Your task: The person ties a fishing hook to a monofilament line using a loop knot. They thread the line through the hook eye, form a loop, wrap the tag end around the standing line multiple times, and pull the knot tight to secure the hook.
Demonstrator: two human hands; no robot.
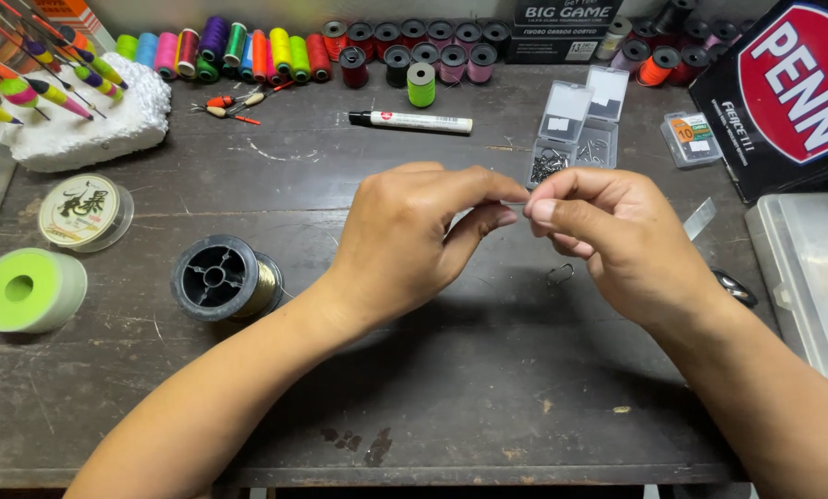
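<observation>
Above the dark surface [451, 388], left hand [414, 236] and right hand [617, 236] meet fingertip to fingertip — each grip pinched on something tiny, unreadable — with the hook [560, 274] just below the right.

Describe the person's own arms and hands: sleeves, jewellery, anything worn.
Both forearms are bare, with no sleeves in view. The left hand and the right hand wear no gloves, rings, watch or bracelets. The fingernails look short and unpainted.

Head-worn view — looking steeply down, close over the dark wooden table [488, 407], facing the far thread spools [247, 51].
</observation>
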